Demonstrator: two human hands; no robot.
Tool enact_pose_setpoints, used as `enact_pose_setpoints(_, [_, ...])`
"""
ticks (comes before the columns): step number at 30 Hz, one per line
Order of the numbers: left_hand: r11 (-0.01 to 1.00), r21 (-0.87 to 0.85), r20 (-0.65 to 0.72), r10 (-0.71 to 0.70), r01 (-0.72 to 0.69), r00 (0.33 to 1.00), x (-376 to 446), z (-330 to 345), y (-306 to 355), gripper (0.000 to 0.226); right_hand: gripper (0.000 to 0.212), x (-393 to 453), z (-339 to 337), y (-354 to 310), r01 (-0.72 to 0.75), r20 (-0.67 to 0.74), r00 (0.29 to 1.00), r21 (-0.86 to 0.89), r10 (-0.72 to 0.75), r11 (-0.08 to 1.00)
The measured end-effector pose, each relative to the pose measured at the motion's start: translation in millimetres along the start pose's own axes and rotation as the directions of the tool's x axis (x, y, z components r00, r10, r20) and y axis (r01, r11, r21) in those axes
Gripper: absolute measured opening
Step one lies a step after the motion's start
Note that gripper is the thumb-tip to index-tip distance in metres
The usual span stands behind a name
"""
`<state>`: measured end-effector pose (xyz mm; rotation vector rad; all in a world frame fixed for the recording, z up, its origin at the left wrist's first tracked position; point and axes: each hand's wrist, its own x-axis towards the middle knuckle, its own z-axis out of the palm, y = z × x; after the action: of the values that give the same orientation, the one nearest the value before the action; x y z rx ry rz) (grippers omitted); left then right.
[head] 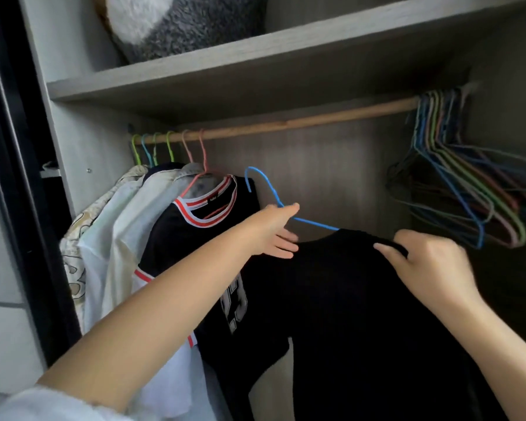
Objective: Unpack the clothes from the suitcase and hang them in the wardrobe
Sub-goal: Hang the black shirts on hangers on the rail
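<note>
Head cam is looking into the wardrobe, with the wooden rail running left to right, climbing a bit toward the right. The black top is the biggest thing in play, draped on a blue hanger and held below the rail, out in front of it. The hanger's hook points up and left, so the open stretch of rail sits up and behind it, and I'd guess it needs a lift and a tip over the rail. The left hand is nearer the hook, thumb and fingers pinching the blue wire at the neck. The right hand has its fingers curled round the top's shoulder fabric.

Counts: six hangers already loaded on the left end, one a black jersey with red-white trim. Empty hangers bunched at the right, too tangled to count.
</note>
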<state>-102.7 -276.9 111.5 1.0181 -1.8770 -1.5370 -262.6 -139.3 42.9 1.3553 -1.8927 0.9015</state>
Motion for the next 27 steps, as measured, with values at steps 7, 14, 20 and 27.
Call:
enact_pose_setpoints(7, [0.957, -0.252, -0.193, 0.096, -0.144, 0.976, 46, 13, 32, 0.037, 0.043, 16, 12, -20, 0.18, -0.005, 0.984, 0.102, -0.18, 0.978])
enact_pose_setpoints(14, [0.918, 0.32, -0.046, 0.263, -0.235, 0.964, 48, -44, 54, 0.031, 0.049, 84, 15, -6, -0.077, 0.319, 0.946, 0.034, 0.062, 0.996])
enact_pose_setpoints(20, [0.878, 0.405, -0.29, 0.389, -0.256, 0.874, 63, -87, 67, 0.026, 0.038, 142, 46, -22, -0.002, 0.268, 0.961, -0.228, 0.065, 0.974])
enact_pose_setpoints(27, [0.788, 0.584, -0.472, 0.525, -0.195, 0.708, 85, -132, 85, 0.02, 0.051, 222, 71, -52, 0.097, 0.163, 0.985, -0.22, -0.061, 0.971])
